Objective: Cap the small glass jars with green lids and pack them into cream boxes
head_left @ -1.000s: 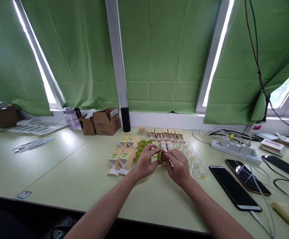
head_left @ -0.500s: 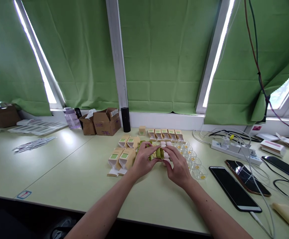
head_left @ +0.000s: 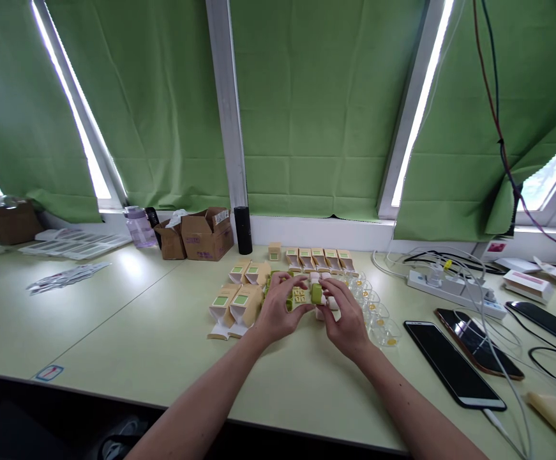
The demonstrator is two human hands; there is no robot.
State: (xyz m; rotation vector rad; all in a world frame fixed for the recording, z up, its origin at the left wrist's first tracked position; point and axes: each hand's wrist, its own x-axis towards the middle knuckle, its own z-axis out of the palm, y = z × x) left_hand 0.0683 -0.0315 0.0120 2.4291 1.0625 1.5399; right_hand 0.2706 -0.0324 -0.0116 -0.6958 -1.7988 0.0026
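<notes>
My right hand (head_left: 345, 317) pinches a small green rounded block (head_left: 316, 293) between thumb and fingertips, above the table's middle. To its left, my left hand (head_left: 278, 308) has thumb and fingers apart, with nothing seen between them. Through that gap show small square yellow pieces (head_left: 299, 295) with dark marks. More green pieces (head_left: 289, 304) are partly covered by my left fingers. Pale pink blocks (head_left: 332, 304) lie around my right fingertips, partly hidden. Clear plastic covers (head_left: 378, 313) with yellow spots stand in rows beside my right hand.
Open beige cartons (head_left: 245, 305) with green squares stand left of my hands. A row of similar cartons (head_left: 318, 259) is behind, near one closed carton (head_left: 274, 251). On the right lie phones (head_left: 452, 364), cables and a power strip (head_left: 454, 292). Cardboard boxes (head_left: 208, 236) stand at the back.
The green block was between both hands with a hollow side showing. Now my left fingers are off it, and my right hand holds it turned, its solid face showing.
</notes>
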